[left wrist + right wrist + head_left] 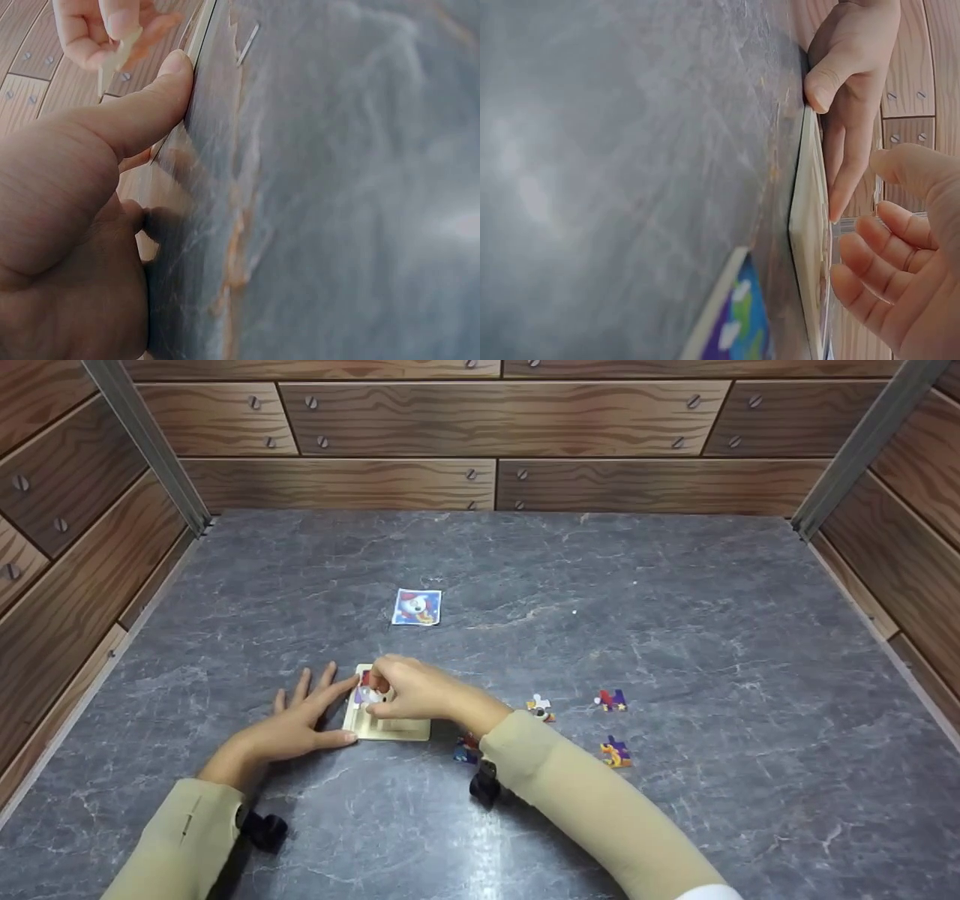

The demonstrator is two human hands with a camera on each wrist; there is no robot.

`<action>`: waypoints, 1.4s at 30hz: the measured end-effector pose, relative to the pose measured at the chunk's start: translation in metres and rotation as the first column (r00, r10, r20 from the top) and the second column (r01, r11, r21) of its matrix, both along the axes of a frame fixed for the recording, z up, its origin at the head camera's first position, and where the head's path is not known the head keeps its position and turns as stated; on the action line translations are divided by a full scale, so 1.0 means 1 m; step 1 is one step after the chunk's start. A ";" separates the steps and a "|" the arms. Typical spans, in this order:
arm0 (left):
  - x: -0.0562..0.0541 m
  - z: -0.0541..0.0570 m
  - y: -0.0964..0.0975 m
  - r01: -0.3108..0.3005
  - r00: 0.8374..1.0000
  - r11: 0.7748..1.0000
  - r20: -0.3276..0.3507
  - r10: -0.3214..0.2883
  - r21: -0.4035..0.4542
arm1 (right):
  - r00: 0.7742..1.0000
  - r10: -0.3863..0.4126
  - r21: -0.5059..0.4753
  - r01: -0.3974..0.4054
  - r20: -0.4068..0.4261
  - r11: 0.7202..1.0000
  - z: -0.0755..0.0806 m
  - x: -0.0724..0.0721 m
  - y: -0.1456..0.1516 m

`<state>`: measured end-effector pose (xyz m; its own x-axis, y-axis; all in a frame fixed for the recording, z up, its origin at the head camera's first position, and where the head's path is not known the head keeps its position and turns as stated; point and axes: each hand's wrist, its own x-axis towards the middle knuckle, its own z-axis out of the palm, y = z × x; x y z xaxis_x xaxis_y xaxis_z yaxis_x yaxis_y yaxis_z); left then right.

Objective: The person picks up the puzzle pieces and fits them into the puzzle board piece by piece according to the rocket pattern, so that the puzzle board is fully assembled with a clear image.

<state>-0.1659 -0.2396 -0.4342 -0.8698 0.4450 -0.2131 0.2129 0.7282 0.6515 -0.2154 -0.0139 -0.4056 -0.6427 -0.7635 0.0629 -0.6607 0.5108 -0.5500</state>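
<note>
A cream puzzle tray [390, 730] lies left of centre on the table, with colourful puzzle parts at its upper left. My left hand [298, 725] is spread beside it, thumb and forefinger touching its left edge; the left wrist view shows the thumb [154, 101] on the rim. Over the tray, my right hand [416, 690] pinches a puzzle piece [118, 60], seen from its pale side in the left wrist view. The right wrist view shows the right hand [915, 247] curled above the tray [808, 217], its piece out of sight there.
Right of the tray lie a white-and-orange puzzle piece [539, 706], a red-and-purple one [612, 700] and a yellow-and-purple one [616, 752]. A dark blue-and-red piece [465, 748] sits partly under the right wrist. Behind the tray is a small picture card [417, 607]. Wood-patterned panels [495, 420] enclose the table.
</note>
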 end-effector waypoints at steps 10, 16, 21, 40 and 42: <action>0.001 0.002 0.000 -0.002 1.000 1.000 -0.007 0.002 -0.011 | 1.000 -0.005 -0.014 0.006 0.021 1.000 -0.010 -0.006 -0.009; 0.000 0.002 0.001 0.000 1.000 1.000 -0.006 0.000 -0.002 | 0.999 -0.032 0.036 0.033 -0.004 0.999 -0.011 -0.007 -0.010; -0.001 0.002 0.001 0.000 1.000 1.000 -0.012 0.000 -0.006 | 0.998 -0.052 0.094 0.054 -0.024 0.994 -0.009 -0.006 -0.011; 0.000 0.001 0.000 -0.002 1.000 1.000 -0.004 0.002 -0.015 | 0.995 -0.064 0.105 0.072 -0.072 0.992 -0.014 -0.004 -0.018; 0.000 0.001 0.000 0.000 1.000 1.000 -0.007 0.000 -0.016 | 0.995 -0.047 0.102 0.055 -0.084 0.993 -0.014 -0.004 -0.017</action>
